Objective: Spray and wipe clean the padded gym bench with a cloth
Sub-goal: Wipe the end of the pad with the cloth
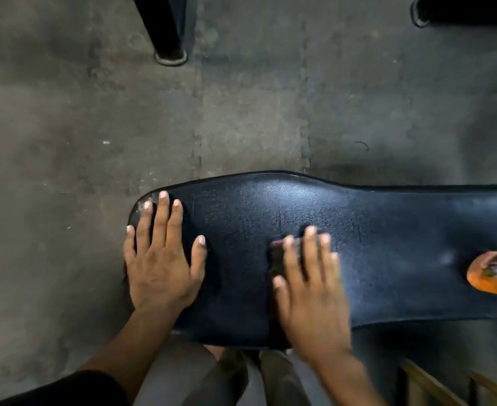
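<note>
While the black padded bench point(358, 244) stretched from the middle of the view out past the right edge, both hands lay palm-down on its wider rounded end. The left hand point(161, 256) sat flat at the bench's far left tip, fingers spread and straight, thumb out to the side, holding nothing; its forearm ran back down to a dark sleeve point(74, 388). The right hand point(309, 285), blurred, pressed down nearer the bench's middle, fingers extended over a dark cloth point(278, 259) that showed only beside the index finger and thumb. Farther right along the bench lay an orange spray bottle point(493, 273), cut off by the frame edge. Beyond the bench was grey matted floor point(95, 112).
</note>
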Demonstrator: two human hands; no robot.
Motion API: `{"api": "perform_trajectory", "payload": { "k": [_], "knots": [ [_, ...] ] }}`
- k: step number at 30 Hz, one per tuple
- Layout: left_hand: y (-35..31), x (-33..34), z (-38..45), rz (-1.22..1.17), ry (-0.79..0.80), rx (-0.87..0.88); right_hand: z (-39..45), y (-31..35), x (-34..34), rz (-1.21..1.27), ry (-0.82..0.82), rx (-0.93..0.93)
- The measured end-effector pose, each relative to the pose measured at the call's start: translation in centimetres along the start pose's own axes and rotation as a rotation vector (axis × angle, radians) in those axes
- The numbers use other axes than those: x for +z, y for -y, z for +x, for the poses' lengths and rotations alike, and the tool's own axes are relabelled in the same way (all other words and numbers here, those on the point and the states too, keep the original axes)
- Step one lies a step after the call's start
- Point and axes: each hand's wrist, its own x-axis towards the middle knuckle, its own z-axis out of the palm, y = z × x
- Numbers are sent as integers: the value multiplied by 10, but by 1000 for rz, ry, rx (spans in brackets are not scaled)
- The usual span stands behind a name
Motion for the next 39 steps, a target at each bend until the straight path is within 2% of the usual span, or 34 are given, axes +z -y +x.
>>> {"api": "perform_trajectory", "payload": {
  "k": [4, 6, 8, 11, 15, 18, 20, 23, 26, 28, 31, 33, 35, 37, 39],
  "knots": [
    [6, 0, 1, 2, -8, 4, 71, -21, -17, 53, -54, 250],
    [7, 4, 0, -3, -7, 2, 113, -11, -24, 80, -69, 292],
    [8, 7, -2, -6, -7, -5, 139, 12, -25, 79, -65, 236],
    [11, 9, 0, -20, -31, 14, 132, 51, -19, 60, -90, 35],
    [12, 10, 2, -29, -12, 6, 55, 71, 5, 100, -79, -171],
    [13, 12, 0, -35, -23, 12, -19, 44, 17, 60, -29, -209],
    [15, 15, 0, -32, -25, 16, -33, 12, 19, 7, -40, -139],
    [16, 16, 0, -41, -17, 17, -2, -22, 10, 9, -69, 95],
    [14, 13, -1, -54, -3, 13, 61, -19, -9, 63, -123, 358],
    [12, 11, -1, -59, 8, 8, 95, 4, -16, 66, -91, 403],
    [11, 9, 0, -62, 18, 5, 93, 46, -10, 65, -91, 193],
    [12, 9, 0, -54, 12, 8, 52, 67, 6, 85, -96, 1],
    [11, 8, 0, -55, 14, 5, -2, 70, 22, 76, -68, -108],
    [11, 7, 0, -63, 23, -3, -37, 47, 27, 26, -37, -112],
    [9, 7, -1, -69, 24, -3, -44, 8, 22, -9, -34, -23]
  ]
}}
